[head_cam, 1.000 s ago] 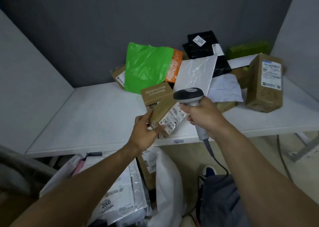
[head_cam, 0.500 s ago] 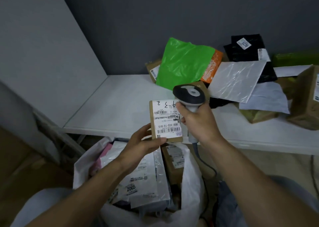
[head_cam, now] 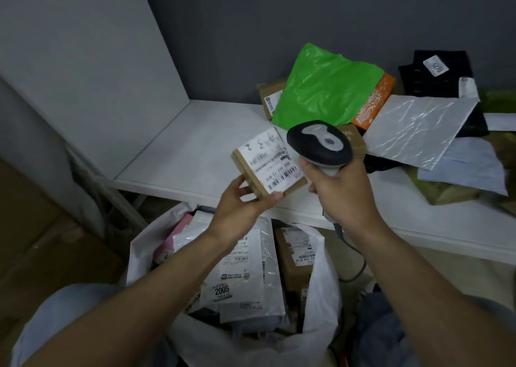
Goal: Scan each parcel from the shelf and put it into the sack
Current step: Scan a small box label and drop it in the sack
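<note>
Fingers of your left hand (head_cam: 240, 202) pinch the parcel (head_cam: 269, 165) by its lower corner, above the open sack (head_cam: 321, 324). Your right hand (head_cam: 343, 193) grips the scanner (head_cam: 318, 143). With the label tilted, the scan could misread, and that corner pinch could slip.

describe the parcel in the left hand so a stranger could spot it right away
Find the front edge of the white shelf, above the open sack. There the left hand holds a small brown box beside the scanner. Unlike the parcels lying around, it is in the air, white barcode label up.

matt brown cardboard parcel (head_cam: 268, 168) with paper label; glossy crinkled green plastic mailer (head_cam: 326, 87); thin white plastic sack (head_cam: 321, 283).
</note>
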